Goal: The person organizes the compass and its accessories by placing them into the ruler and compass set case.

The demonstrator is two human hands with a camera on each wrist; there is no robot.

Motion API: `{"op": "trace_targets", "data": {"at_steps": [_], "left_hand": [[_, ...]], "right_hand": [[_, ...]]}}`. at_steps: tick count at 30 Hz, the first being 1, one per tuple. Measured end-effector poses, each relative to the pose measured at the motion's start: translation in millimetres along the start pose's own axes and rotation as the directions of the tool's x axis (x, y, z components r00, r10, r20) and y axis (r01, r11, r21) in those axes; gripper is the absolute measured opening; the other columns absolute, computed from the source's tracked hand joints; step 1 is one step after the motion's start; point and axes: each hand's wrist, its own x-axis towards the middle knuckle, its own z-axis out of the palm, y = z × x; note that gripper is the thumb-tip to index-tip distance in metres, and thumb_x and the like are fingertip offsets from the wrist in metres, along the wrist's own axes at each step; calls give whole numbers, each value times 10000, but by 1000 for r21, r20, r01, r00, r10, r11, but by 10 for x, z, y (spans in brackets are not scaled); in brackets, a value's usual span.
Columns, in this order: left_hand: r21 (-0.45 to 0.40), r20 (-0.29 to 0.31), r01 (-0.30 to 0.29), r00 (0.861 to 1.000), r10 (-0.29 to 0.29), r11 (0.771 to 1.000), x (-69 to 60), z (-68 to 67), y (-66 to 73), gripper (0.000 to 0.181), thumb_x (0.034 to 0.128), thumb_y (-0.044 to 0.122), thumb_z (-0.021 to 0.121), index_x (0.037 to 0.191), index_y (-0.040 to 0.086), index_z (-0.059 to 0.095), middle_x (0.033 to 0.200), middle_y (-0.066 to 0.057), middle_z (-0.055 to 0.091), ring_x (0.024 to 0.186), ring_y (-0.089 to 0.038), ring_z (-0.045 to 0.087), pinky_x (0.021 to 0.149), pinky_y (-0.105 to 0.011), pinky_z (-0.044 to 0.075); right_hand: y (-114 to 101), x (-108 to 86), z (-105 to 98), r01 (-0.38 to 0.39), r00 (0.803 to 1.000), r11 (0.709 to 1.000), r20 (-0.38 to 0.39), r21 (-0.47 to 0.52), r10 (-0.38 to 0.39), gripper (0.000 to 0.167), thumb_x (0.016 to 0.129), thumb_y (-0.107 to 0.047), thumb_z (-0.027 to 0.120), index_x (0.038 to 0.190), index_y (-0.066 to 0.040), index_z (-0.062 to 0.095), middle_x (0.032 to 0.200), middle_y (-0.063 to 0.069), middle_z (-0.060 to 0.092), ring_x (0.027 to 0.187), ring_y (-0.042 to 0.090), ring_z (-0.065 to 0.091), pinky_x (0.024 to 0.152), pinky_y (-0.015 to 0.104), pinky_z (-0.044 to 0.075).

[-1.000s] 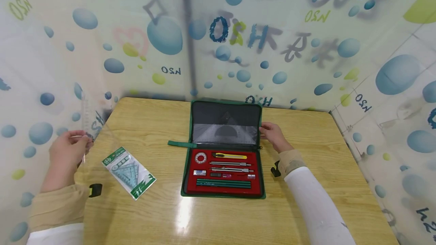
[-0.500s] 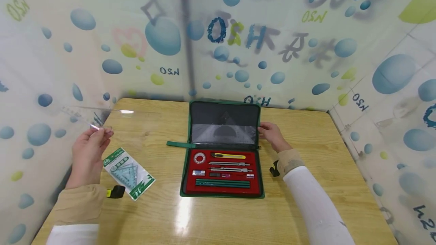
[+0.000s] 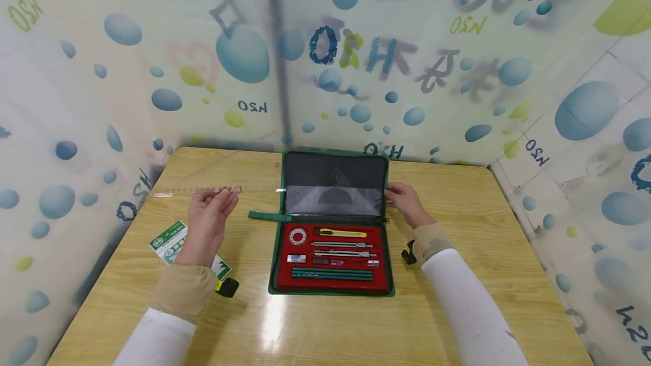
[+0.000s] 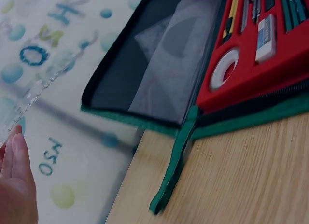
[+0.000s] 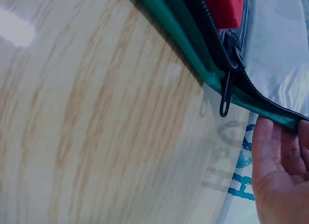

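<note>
My left hand (image 3: pixel 205 225) pinches a clear plastic set square (image 3: pixel 259 188) by its scaled edge, above the table left of an open green zip case (image 3: pixel 383 281). The set square is nearly invisible against the background; part of its scaled edge (image 4: pixel 36 91) shows in the left wrist view. My right hand (image 3: pixel 408 203) holds the right edge of the raised lid (image 3: pixel 305 169), with fingers (image 5: pixel 263 142) against the outer side. Inside the lid, a clear pocket (image 4: pixel 166 84) contains a protractor and a triangular piece.
The red tray holds a yellow cutter (image 3: pixel 343 232), compasses (image 3: pixel 343 253), green pencils (image 3: pixel 333 276), an eraser (image 3: pixel 296 258) and a round white ring (image 3: pixel 298 236). A packet of set squares (image 3: pixel 165 240) lies partly behind my left arm. A patterned curtain (image 3: pixel 325 112) borders the table.
My left hand has carried the set square rightward from the table's left edge toward the case, turning its scaled edge level. My right hand stays on the lid.
</note>
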Motion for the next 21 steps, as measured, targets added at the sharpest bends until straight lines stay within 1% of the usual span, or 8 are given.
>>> {"op": "trace_targets", "data": {"at_steps": [4,7,9,12,14,16,19,21], "left_hand": [[53,52,27,998,-30,998,35,162,-166,215,901,-47,558,1026,34,402,876,-39,617,804,-136,704,781,-247,554],[86,81,43,995,-50,995,75,290,-273,247,908,-42,547,1070,77,404,859,-18,610,810,-128,702,784,-243,554],[100,91,46,994,-56,994,104,370,-337,297,908,-53,539,1126,106,415,845,-7,607,793,-122,699,777,-246,556],[148,108,48,992,-65,988,134,474,-418,354,915,-57,529,1187,136,409,827,11,583,768,-114,691,770,-247,558],[170,121,61,989,-82,984,152,528,-468,316,933,-31,516,1183,129,409,845,3,567,779,-115,695,786,-265,558],[187,137,72,986,-99,980,164,573,-509,233,951,12,505,1123,129,400,865,-14,567,811,-126,704,797,-277,557],[208,162,90,979,-125,974,181,617,-538,133,984,96,472,1085,139,398,923,-24,639,890,-146,706,838,-301,547],[262,161,89,978,-134,961,189,646,-535,114,1002,178,448,1102,143,407,951,-3,694,915,-136,700,847,-261,527]], "right_hand": [[4,-1,-2,-3,1000,1000,0,4,3,337,997,-89,445,1307,18,521,1250,220,542,1042,267,556,959,470,473],[3,-7,-7,1,1000,1000,-2,3,-1,344,998,-89,443,1315,26,510,1258,228,534,1059,285,552,959,473,471],[0,-14,-11,1,1000,1000,0,2,-1,353,1000,-91,439,1326,30,497,1269,232,523,1084,294,543,961,473,469],[-8,-22,-14,2,1000,1000,8,9,-2,368,1001,-91,435,1346,33,475,1291,241,508,1117,317,528,972,477,460],[-10,-24,-15,3,1000,1000,10,12,-3,372,1001,-91,435,1352,28,471,1296,240,508,1122,322,529,973,476,459],[-5,-21,-14,6,1000,1000,11,10,-7,372,1001,-94,438,1351,28,473,1295,243,509,1119,329,533,973,475,460],[-4,-21,-13,10,1000,1000,11,5,-10,360,1000,-93,439,1336,27,488,1278,237,519,1103,322,538,963,470,468],[0,-26,-14,18,1000,1000,17,0,-18,360,1001,-91,435,1334,36,484,1277,240,516,1106,317,534,963,471,468]]}}
